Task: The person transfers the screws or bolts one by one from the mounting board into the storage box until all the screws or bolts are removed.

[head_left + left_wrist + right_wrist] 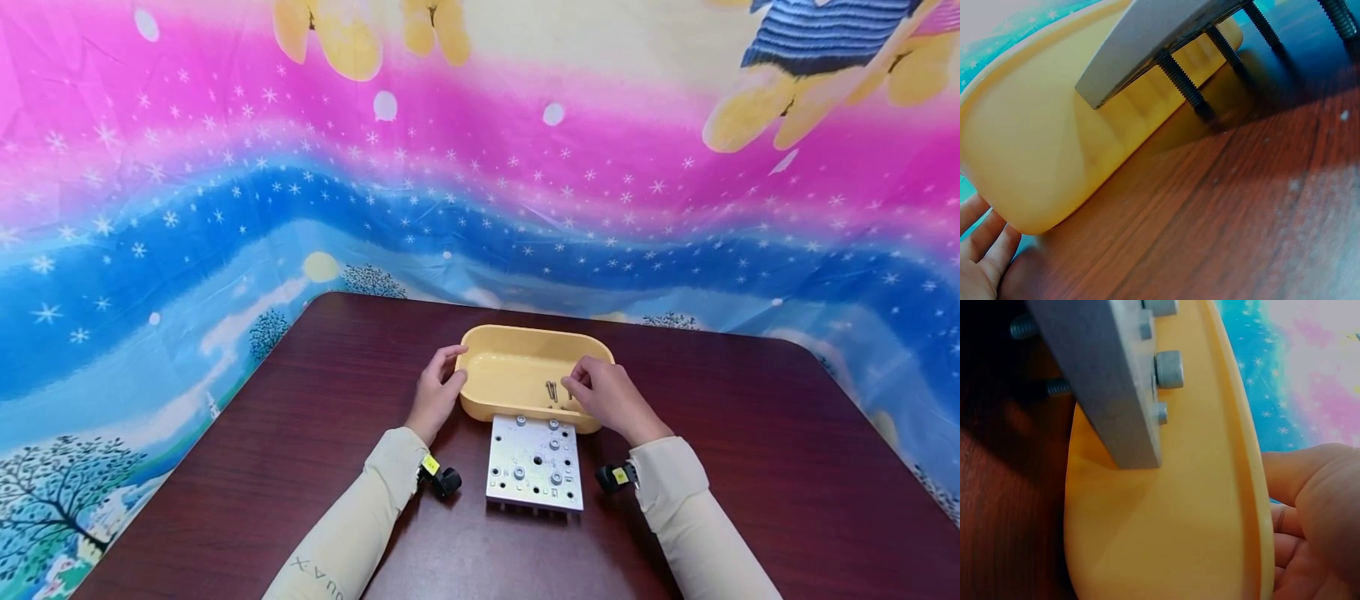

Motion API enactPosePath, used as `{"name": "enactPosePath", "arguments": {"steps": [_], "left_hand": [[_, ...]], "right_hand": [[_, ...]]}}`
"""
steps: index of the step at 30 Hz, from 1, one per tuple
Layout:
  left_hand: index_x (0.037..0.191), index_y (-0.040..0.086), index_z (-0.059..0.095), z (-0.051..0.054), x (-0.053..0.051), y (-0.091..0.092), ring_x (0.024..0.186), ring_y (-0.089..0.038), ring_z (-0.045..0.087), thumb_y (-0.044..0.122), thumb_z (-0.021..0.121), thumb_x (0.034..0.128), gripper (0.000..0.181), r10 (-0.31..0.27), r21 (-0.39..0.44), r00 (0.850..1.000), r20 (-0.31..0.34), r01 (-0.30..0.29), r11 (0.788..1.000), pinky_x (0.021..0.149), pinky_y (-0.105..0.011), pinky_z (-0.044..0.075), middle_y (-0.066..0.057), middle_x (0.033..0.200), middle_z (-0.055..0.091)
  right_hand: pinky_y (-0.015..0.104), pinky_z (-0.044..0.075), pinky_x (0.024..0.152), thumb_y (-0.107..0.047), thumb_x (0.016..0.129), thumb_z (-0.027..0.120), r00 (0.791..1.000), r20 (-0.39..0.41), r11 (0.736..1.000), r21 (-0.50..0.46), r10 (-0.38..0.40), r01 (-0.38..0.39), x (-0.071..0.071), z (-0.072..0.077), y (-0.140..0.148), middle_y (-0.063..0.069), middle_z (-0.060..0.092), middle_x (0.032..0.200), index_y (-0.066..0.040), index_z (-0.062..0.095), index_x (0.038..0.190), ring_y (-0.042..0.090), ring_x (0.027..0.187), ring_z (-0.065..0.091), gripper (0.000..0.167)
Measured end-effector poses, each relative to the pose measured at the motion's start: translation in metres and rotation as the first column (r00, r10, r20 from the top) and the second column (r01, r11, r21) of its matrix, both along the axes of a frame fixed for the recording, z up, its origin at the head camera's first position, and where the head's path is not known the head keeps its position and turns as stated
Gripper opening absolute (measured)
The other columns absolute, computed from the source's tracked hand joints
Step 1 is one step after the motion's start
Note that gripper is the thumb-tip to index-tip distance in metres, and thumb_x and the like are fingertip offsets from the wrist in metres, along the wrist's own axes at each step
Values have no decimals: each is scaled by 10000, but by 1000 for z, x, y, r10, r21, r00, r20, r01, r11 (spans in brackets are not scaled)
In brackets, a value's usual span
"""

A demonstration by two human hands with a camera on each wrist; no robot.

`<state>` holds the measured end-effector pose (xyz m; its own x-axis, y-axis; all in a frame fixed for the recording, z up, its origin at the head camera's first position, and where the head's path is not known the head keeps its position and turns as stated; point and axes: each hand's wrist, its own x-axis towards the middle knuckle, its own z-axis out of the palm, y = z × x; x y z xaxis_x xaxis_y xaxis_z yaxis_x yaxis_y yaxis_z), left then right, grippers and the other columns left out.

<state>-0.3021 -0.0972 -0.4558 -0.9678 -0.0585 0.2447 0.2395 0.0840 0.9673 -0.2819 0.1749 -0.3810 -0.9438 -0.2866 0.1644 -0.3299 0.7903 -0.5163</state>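
A yellow plastic tray [491, 408] stands on the table, with several small screws [552, 391] lying in its right part. My left hand [435, 395] rests against the tray's left end, its fingers fairly straight along the outer wall in the left wrist view. Over the tray's right part, my right hand [611, 398] reaches in with thumb and index finger close together above the screws. Whether a screw is between those fingertips is too small to tell; the tray wall partly hides this hand in the right wrist view. A metal plate [525, 454] adjoins the tray's near side.
Several socket-head bolts [557, 478] sit in the plate, and their threaded shanks [1180, 80] hold it raised above the dark red-brown table [315, 475]. A printed cloth [480, 192] hangs behind the table's far edge.
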Motion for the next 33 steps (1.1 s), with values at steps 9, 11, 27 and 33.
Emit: {"name": "enactPosePath", "arguments": {"steps": [9,11,27,33], "left_hand": [[1287,121,580,0,2,1,1273,-246,498,76,565,911,379,11,13,1000,-17,-11,1000,1047,-422,384,-89,1341,558],[1279,136,584,0,2,1,1271,-237,499,91,568,904,378,19,8,1000,-17,-18,1000,1044,-419,391,-71,1332,562],[1314,73,555,0,0,-1,1290,-296,477,67,560,918,396,-2,7,1000,-4,2,1000,1049,-445,379,-134,1365,533],[1302,15,546,22,17,2,1285,-339,474,19,540,914,388,-5,-11,1000,-2,5,1000,1043,-449,387,-180,1356,531]], "right_hand": [[309,446,547,-180,925,636,1000,23,1000,-7,18,-18,-2,-2,2,23,608,720,-84,616,865,151,571,498,115],[308,455,548,-174,929,629,999,31,1000,-4,20,-20,-3,-3,2,32,617,729,-81,618,876,150,574,507,107],[295,452,566,-79,901,603,998,-29,998,21,52,-51,-7,-8,3,-5,623,741,-72,628,871,133,611,521,40],[296,450,572,-67,894,606,997,-47,997,37,66,-64,-8,-10,3,-15,617,725,-52,639,893,128,605,513,37]]}}
